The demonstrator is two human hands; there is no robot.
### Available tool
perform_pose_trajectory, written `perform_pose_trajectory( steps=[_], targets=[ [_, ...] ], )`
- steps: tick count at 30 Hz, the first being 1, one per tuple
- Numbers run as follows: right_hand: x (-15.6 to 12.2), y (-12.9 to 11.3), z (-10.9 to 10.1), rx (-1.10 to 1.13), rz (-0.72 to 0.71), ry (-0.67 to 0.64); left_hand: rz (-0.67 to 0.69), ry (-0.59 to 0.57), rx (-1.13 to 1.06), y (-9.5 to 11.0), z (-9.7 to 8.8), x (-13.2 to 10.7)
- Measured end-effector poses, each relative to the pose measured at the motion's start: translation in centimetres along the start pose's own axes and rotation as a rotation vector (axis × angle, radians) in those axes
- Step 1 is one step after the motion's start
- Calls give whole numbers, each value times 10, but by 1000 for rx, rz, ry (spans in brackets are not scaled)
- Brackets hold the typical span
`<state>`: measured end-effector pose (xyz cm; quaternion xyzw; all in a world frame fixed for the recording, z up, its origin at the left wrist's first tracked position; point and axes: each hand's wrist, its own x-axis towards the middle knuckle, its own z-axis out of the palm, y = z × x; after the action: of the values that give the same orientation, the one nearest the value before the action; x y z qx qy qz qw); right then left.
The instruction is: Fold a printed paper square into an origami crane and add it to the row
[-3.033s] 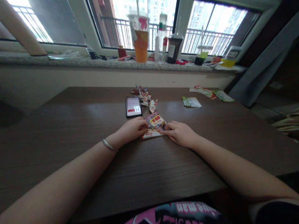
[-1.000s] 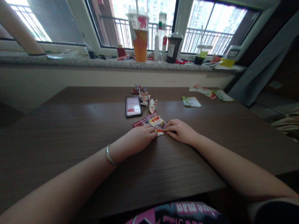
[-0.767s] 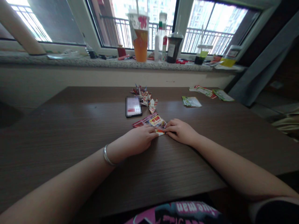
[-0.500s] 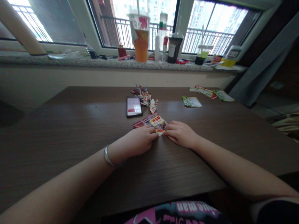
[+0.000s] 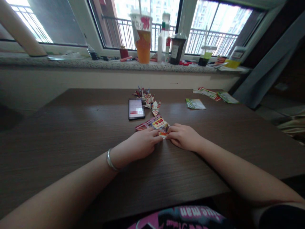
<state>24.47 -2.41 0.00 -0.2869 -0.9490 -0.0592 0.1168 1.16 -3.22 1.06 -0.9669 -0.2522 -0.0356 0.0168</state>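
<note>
A printed sheet of paper (image 5: 158,122), purple-red with a yellow price patch, lies folded on the brown table in front of me. My left hand (image 5: 145,140) is closed on its lower left edge, fingers pressed down on the paper. At the lower right corner, my right hand (image 5: 181,136) pinches the edge between thumb and fingers. Both hands rest low against the tabletop, their fingertips a short way apart. Just beyond the sheet are several folded paper figures (image 5: 149,101). Left of these lies a phone (image 5: 136,109) with its screen blurred.
The brown table (image 5: 71,127) reaches to the wall below the window. A stack of printed papers (image 5: 195,104) lies at the right, with more paper strips (image 5: 209,93) behind it. Along the granite sill (image 5: 107,65) stand a large orange drink cup (image 5: 143,46), bottles and other cups.
Hardly anything differs. Both hands keep their hold on the paper, and the whole view has shifted very slightly.
</note>
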Motion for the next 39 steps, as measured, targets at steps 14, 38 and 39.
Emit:
perform_pose_trajectory(
  steps=[14,38,39],
  targets=[
    [-12,10,-23,12,237,-181,-8,-12,-17,-1,-2,-2],
    [-13,11,-11,133,6,-13,13,72,119,1,7,2],
    [-11,9,-9,119,-2,-15,13,83,127,1,7,3]
  ],
)
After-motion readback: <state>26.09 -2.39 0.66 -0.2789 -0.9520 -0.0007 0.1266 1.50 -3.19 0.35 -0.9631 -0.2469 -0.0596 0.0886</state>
